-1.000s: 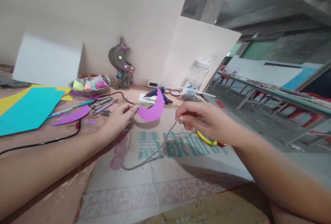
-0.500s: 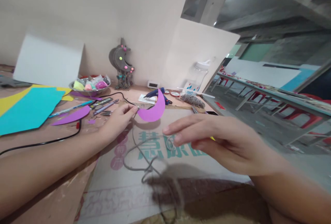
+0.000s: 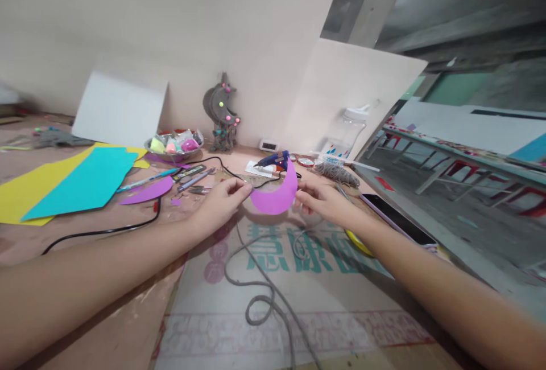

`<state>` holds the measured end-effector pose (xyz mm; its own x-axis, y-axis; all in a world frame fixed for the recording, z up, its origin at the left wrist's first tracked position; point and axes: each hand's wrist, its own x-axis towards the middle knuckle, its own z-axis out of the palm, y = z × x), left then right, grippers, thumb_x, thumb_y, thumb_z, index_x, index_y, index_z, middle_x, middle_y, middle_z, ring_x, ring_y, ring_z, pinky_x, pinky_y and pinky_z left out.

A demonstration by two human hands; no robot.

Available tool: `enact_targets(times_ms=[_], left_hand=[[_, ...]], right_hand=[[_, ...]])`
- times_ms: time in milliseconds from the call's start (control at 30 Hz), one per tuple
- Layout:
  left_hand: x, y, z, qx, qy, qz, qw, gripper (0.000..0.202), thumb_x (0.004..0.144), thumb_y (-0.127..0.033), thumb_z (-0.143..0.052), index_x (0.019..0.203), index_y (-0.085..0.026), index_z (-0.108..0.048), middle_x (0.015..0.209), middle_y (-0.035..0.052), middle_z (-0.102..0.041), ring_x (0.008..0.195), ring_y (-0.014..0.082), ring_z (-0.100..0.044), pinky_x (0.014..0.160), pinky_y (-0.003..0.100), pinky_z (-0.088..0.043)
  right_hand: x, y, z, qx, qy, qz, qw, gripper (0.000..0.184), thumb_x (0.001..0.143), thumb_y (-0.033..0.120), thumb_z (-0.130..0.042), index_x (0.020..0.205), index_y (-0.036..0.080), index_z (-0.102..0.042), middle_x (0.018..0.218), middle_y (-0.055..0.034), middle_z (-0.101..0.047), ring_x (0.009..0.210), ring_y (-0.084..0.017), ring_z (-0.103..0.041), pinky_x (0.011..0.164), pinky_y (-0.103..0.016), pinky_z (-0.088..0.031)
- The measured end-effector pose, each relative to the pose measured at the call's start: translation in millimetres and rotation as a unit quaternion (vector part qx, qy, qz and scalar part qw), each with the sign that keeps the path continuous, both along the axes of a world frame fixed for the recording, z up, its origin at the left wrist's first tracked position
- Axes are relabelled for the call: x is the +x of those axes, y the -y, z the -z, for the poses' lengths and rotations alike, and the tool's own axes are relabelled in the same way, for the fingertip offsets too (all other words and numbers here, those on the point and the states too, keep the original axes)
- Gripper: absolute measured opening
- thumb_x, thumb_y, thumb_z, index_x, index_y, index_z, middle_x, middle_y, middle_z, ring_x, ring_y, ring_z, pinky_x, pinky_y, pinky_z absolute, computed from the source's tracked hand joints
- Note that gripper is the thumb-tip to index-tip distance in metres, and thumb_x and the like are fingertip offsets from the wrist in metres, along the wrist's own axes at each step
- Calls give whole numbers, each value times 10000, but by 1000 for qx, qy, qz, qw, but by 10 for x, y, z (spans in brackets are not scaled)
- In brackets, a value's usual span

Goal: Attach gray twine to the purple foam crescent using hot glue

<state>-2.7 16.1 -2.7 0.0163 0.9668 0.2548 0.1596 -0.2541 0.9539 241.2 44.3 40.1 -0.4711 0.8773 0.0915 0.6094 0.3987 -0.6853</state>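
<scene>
A purple paper crescent (image 3: 276, 199) is held up above the printed board, its horns pointing upward. My left hand (image 3: 226, 202) is closed in a pinch on its left tip. From beneath those fingers a grey cord (image 3: 256, 283) runs down and lies in loose loops across the board. At the crescent's right edge, my right hand (image 3: 319, 202) has its fingers bent and closed against the paper; the exact contact is small and partly hidden. Just behind the crescent lies a blue hot glue gun (image 3: 273, 160), partly covered by it.
Yellow sheets (image 3: 29, 199), a teal sheet (image 3: 85, 185), pens and a bowl of clay packets (image 3: 174, 151) lie left. A grey decorated moon (image 3: 222, 111) leans on the wall. At right are a clear bottle (image 3: 345, 134), grey yarn (image 3: 336, 175), yellow tape (image 3: 359, 243) and a phone (image 3: 398, 219).
My right hand has moved from above the cord, fingers extended, to the crescent's right edge and closed there. The cord has settled on the board. The view has shifted left.
</scene>
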Motion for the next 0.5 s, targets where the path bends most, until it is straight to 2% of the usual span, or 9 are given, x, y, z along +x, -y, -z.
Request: enact_targets(times_ms=[100, 200, 400, 500], left_hand=[[-6, 3, 1, 9, -38, 34, 999, 244, 812, -396, -531, 773, -163, -593, 720, 2, -578, 650, 135, -509, 585, 234, -388], [-3, 20, -23, 3, -49, 52, 997, 235, 817, -382, -523, 774, -161, -590, 717, 4, -579, 669, 146, -523, 609, 245, -396], [-2, 39, -52, 17, -93, 54, 994, 204, 796, -355, -545, 728, -169, -597, 727, 15, -610, 703, 163, -542, 637, 252, -393], [-6, 25, -21, 14, -81, 56, 995, 200, 793, -356, -542, 724, -174, -590, 725, 14, -607, 697, 160, -542, 627, 250, -392]], right_hand=[[-55, -13, 129, -36, -69, 13, 997, 344, 786, 508, -526, 734, 167, -540, 643, 0, -570, 517, -100, -512, 520, -241, -424], [-72, 1, 168, -34, -76, 22, 996, 359, 797, 510, -509, 678, 172, -498, 574, 14, -537, 496, -94, -497, 498, -231, -410], [78, -159, 125, 13, -37, 38, 999, 395, 850, 508, -425, 705, 159, -538, 617, -17, -566, 552, -120, -538, 546, -259, -450], [250, -301, 131, 64, 2, 67, 996, 301, 823, 444, -499, 851, 158, -590, 768, -47, -626, 692, -159, -585, 653, -295, -480]])
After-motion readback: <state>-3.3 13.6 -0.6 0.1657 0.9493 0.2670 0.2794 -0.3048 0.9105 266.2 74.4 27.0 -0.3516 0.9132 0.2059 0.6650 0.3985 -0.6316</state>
